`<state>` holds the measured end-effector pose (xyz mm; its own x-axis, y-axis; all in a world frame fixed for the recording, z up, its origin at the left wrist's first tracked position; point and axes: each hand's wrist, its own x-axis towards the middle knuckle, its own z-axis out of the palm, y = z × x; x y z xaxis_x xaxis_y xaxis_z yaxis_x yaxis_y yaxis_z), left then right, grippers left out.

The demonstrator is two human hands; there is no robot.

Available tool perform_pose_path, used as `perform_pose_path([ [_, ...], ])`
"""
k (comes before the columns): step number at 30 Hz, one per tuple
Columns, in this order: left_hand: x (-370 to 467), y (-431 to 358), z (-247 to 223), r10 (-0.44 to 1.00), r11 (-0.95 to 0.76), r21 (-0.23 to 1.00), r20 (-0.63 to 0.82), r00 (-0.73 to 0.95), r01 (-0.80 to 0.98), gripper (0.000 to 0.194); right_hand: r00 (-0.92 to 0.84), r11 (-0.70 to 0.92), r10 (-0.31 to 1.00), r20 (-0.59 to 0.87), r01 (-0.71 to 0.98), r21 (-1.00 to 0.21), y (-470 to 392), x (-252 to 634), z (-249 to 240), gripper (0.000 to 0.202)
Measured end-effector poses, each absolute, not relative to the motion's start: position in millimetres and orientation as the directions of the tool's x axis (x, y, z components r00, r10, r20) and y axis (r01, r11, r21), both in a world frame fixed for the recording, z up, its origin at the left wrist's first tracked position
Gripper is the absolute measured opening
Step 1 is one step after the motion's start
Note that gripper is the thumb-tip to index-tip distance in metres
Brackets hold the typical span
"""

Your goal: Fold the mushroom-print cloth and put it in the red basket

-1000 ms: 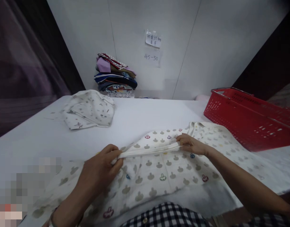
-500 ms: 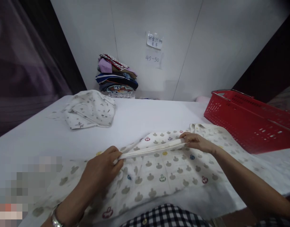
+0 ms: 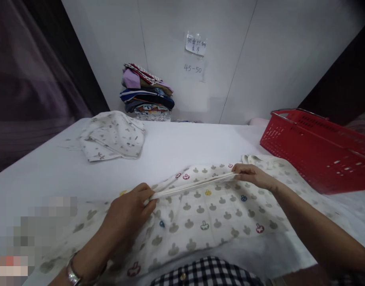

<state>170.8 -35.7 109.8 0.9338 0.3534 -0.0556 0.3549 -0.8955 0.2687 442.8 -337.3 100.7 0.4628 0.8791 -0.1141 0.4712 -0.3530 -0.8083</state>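
Across the white table (image 3: pixel 182 147) lies my mushroom-print cloth (image 3: pixel 212 206), near the red basket (image 3: pixel 313 151). My left hand (image 3: pixel 131 210) and right hand (image 3: pixel 254 175) are closed, fingers pinching its pale edge, apparently between thumb and fingertips.

Folded fabric stack (image 3: pixel 146 95) — beside wall signs (image 3: pixel 195 55) — behind.

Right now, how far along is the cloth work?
Looks done: the folded fabric stack. In hand: the mushroom-print cloth, its edge pinched by the left hand and right hand. Probably left: folding this spread cloth, perhaps the crumpled white cloth too.
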Motion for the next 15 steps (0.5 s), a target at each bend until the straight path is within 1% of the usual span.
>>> perform_pose_path([
  [3, 172.1, -36.3, 112.1, 0.352, -0.896, 0.264, -0.067, 0.934, 0.357, 0.026, 0.500, -0.392, 0.856, -0.129, 0.467, -0.792, -337.7, 442.9, 98.7, 0.033],
  [5, 172.3, -37.1, 114.7, 0.349, -0.896, 0.265, -0.081, 0.934, 0.358, 0.026, 0.532, -0.398, 0.842, -0.091, 0.500, -0.769, -338.1, 443.6, 96.3, 0.033],
  [9, 171.4, -37.2, 117.6, 0.343, -0.893, 0.274, -0.099, 0.934, 0.357, 0.025, 0.555, -0.410, 0.832, 0.003, 0.619, -0.670, -339.5, 447.2, 88.7, 0.029],
  [12, 170.9, -36.6, 117.5, 0.325, -0.895, 0.292, -0.097, 0.941, 0.339, 0.026, 0.570, -0.413, 0.820, 0.061, 0.662, -0.625, -341.7, 451.0, 82.8, 0.030],
  [15, 171.4, -37.0, 119.4, 0.301, -0.898, 0.314, -0.067, 0.951, 0.307, 0.026, 0.529, -0.396, 0.846, 0.066, 0.706, -0.588, -344.9, 455.3, 79.4, 0.030],
])
